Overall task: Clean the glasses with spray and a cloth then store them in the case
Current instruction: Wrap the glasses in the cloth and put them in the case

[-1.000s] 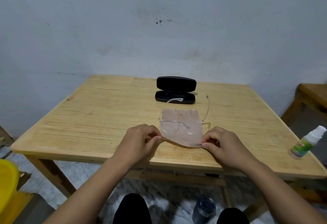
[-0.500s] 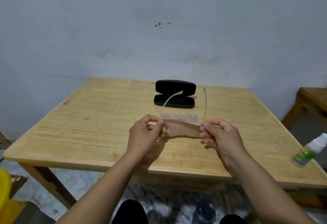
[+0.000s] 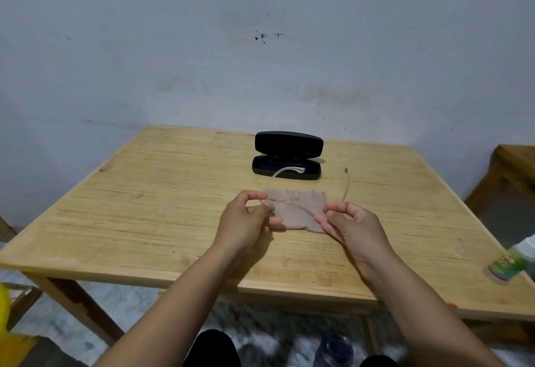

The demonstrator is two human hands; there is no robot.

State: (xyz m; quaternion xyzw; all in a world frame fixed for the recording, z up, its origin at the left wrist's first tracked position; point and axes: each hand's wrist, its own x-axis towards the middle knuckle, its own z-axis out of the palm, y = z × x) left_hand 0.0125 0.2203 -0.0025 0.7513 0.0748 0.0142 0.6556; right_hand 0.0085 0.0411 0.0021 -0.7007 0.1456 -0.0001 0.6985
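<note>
A pinkish-brown cloth (image 3: 295, 210) is stretched between my two hands above the wooden table (image 3: 144, 207). The clear-framed glasses (image 3: 346, 190) are held with it, their two arms sticking out toward the far side; the lenses are hidden behind the cloth. My left hand (image 3: 246, 219) pinches the cloth and frame at the left end. My right hand (image 3: 350, 226) pinches them at the right end. The black glasses case (image 3: 288, 155) lies open just beyond, lid up. The white spray bottle (image 3: 512, 259) with a green label lies at the table's right edge.
A wooden bench or stool (image 3: 509, 169) stands to the right of the table. Under the table's front edge a dark jar (image 3: 334, 349) sits on the marble floor. Something yellow (image 3: 4, 314) is at the lower left.
Both hands have lifted the cloth and glasses off the table and carried them a little farther from me. The lenses, earlier seen lying on the cloth, are now hidden behind it.
</note>
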